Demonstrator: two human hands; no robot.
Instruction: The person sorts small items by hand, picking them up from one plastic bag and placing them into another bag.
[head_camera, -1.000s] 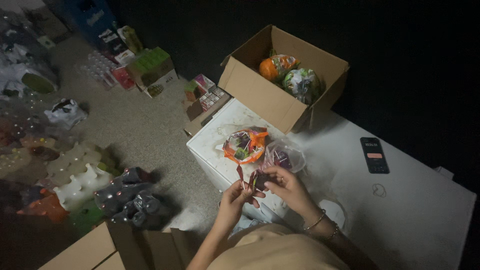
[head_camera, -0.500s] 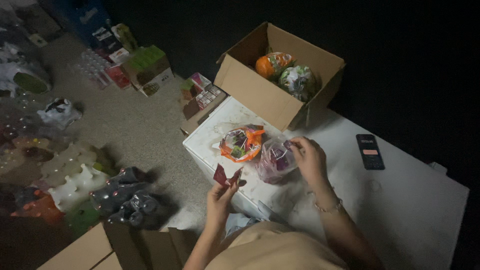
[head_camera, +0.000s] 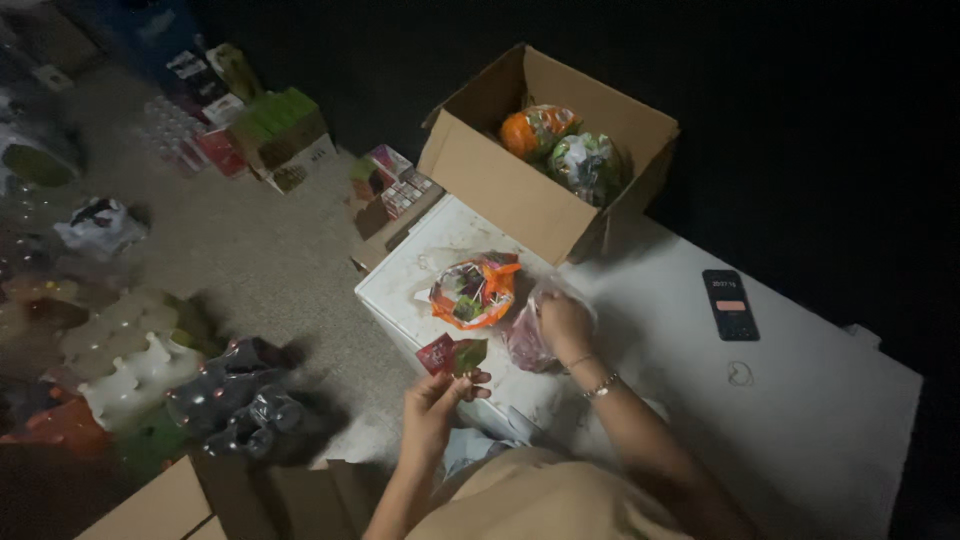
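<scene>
White tabletop, brown open cardboard box at its far edge with filled bags inside. Near front edge: orange clear-plastic bag of small packets. Just right of it, clear plastic bag of dark-red packets, right hand closed on its top. Left hand pinches small red and green sachets, held off the table edge. Black phone well apart, right.
</scene>
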